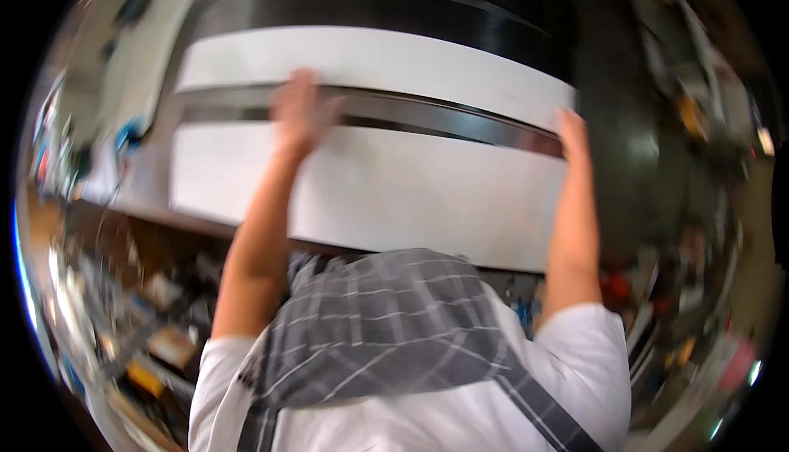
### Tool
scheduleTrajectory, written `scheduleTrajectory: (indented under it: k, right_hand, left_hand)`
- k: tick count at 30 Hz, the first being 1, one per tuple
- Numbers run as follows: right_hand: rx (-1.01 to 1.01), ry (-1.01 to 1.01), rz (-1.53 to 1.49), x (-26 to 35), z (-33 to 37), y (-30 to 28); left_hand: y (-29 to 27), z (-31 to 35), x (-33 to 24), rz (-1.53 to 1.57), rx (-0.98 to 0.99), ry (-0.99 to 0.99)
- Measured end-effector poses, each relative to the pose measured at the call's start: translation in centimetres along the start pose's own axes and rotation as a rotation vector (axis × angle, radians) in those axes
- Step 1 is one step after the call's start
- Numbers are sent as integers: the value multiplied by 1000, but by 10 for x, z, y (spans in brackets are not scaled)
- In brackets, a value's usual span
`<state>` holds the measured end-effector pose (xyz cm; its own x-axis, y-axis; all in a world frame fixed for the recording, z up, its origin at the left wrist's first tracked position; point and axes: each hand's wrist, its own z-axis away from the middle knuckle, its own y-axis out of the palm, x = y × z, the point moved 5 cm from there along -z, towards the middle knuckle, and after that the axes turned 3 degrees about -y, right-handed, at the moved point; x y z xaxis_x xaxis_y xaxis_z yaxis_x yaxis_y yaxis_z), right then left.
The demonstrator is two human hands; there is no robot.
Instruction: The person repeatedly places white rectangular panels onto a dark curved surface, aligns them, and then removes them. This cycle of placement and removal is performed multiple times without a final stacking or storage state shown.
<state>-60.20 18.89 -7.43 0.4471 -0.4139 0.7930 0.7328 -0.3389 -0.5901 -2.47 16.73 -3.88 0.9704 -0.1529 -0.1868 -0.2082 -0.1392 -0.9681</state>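
In the view from the head, a person in a grey checked fabric apron (382, 320) over a white short-sleeved shirt (571, 357) reaches both bare arms across a dark, shiny worktop (468, 125) carrying two long white flat panels. The far white panel (411, 62) runs from left to right toward the worktop's far edge; the near white panel (427, 193), broader from front to back, lies along the near edge. A dark, reflective strip of the worktop shows between them. The left hand (301, 115), blurred, is spread flat toward the panels' left end, thumb held apart from the fingers and nothing visible in its grasp; it spans the dark strip, fingertips over the far panel. Whether it presses down or hovers, one cannot tell. The right hand (574, 131) is at the far panel's right end, its fingers pointing toward the worktop's far edge; whether it grips the panel's edge or only rests against it cannot be told. A black, glossy band (468, 20) curves beyond the far panel. Around the worktop, blurred clutter includes a small blue object (128, 136) to the left and a yellow one (145, 376) at lower left.
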Motion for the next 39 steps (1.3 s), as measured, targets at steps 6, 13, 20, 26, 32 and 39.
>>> scheduleTrajectory:
  k: [6, 13, 20, 26, 32, 39]
  right_hand:
    - [-18, -61, 116, -15, -17, -46]
    - [179, -96, -95, 131, 39, -93]
    - [110, 53, -478, 106, 96, -122]
    - [78, 312, -520, 35, 140, -89]
    - [272, 472, -557, -24, 205, -83]
    - [595, 509, 444, -29, 227, -94]
  left_hand:
    - [-14, -1, -57, 72, 108, -57]
    - [-22, -4, -53, 122, 140, -86]
    - [-46, -6, -28, 151, -241, -26]
    - [-63, -1, -16, 50, -256, 156]
    - [-93, 112, -21, 72, -191, 202]
    - [-81, 193, -18, 253, 229, 51]
